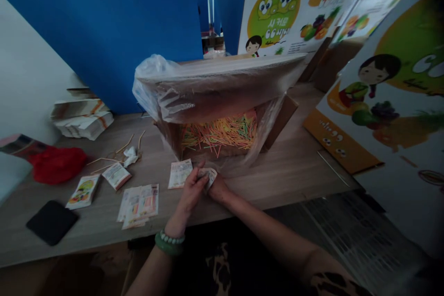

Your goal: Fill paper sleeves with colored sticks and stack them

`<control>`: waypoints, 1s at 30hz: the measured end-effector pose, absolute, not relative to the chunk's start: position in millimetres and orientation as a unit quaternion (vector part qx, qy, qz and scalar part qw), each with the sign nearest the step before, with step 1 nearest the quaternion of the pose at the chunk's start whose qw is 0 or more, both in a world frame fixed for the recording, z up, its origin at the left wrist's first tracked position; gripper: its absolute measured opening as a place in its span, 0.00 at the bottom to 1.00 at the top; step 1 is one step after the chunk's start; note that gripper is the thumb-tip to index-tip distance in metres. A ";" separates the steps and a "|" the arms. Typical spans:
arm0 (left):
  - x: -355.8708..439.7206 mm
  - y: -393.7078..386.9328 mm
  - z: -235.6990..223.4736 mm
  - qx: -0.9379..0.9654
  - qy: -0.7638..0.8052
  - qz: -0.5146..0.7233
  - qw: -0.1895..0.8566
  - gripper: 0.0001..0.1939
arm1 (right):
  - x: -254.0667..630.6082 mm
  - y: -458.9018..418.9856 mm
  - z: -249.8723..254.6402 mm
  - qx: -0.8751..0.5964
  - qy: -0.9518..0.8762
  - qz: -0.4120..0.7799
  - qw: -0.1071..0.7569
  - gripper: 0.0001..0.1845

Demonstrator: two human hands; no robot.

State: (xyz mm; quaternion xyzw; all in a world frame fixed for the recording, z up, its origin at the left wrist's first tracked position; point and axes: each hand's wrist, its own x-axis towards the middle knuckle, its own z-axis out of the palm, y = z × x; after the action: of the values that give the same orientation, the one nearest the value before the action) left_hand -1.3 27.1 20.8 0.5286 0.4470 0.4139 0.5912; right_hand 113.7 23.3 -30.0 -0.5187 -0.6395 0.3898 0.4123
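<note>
My left hand (192,188) is closed on one side of a small printed packet (209,175), just above the table near its front edge. From the other side my right hand (219,188) holds the same packet, its fingers mostly hidden. Beside my left hand a flat printed packet (180,174) lies on the table. Straight ahead stands a cardboard box (282,122) lined with clear plastic, its opening facing me. Many thin coloured sticks (222,133) in orange, yellow and green fill its bottom.
Several flat packets (138,204) overlap at left, near two fuller packets, a black pad (52,222) and a red bag (58,164). Loose sticks and crumpled tissue (131,156) lie behind them. Stacked cartons (83,118) stand back left. A large printed carton (391,88) rises at right.
</note>
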 end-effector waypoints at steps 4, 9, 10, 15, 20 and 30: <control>-9.8 33.4 29.0 0.445 0.461 0.504 0.579 0.16 | 119.4 23.9 -30.0 -0.511 -0.606 0.421 0.441 0.12; -30.5 33.7 29.1 0.417 0.472 0.461 0.625 0.23 | 127.5 20.0 -24.1 -0.507 -0.587 0.466 0.426 0.08; -34.9 32.8 27.4 0.416 0.474 0.449 0.633 0.23 | 128.1 18.7 -22.6 -0.508 -0.593 0.466 0.416 0.07; -45.9 29.1 18.1 0.401 0.495 0.408 0.654 0.20 | 126.3 16.7 -21.2 -0.507 -0.586 0.467 0.425 0.07; -42.5 27.9 9.6 0.425 0.490 0.404 0.645 0.17 | 126.8 14.8 -23.8 -0.495 -0.613 0.449 0.423 0.09; -51.2 26.7 -8.6 0.484 0.535 0.405 0.561 0.17 | 128.1 7.6 -24.1 -0.517 -0.646 0.416 0.377 0.08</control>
State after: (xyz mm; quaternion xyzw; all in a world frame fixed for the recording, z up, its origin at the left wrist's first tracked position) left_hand -51.2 26.7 -8.6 0.4838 0.5354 0.4052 0.5613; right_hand 128.1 7.6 -24.1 -0.5173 -0.6462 0.4158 0.3767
